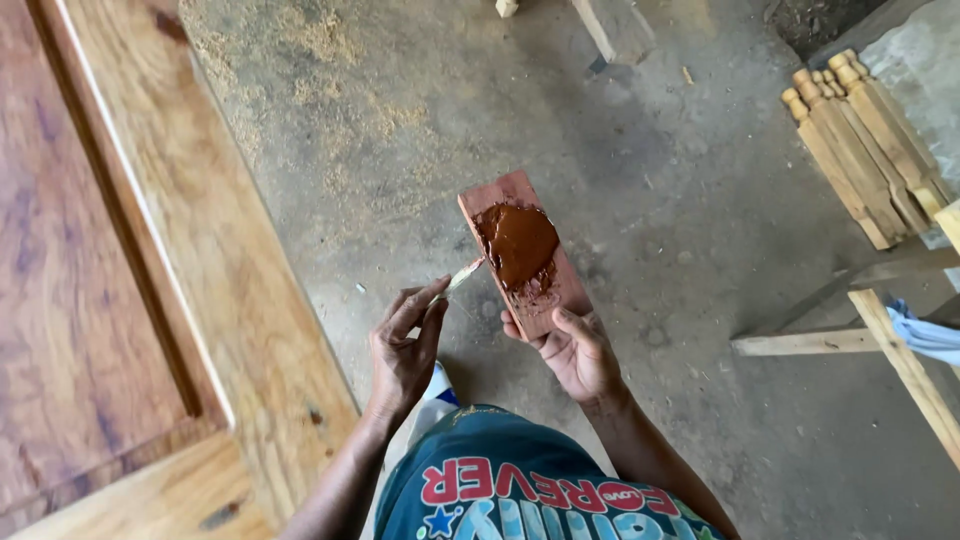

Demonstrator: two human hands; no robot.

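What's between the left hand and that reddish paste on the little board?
Only the thin pale stick held by the left hand; its tip reaches the paste, in the head view.

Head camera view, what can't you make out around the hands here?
- Thin pale applicator in the left hand: too small to identify, handle hidden by fingers.
- Reddish wooden board with brown paste: lower end covered by the right hand.
- Large wooden door panel: cut off at left edge.

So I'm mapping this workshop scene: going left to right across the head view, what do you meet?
Wooden door panel → left hand holding a small stick → board with reddish-brown paste held by the right hand → stack of turned wooden legs.
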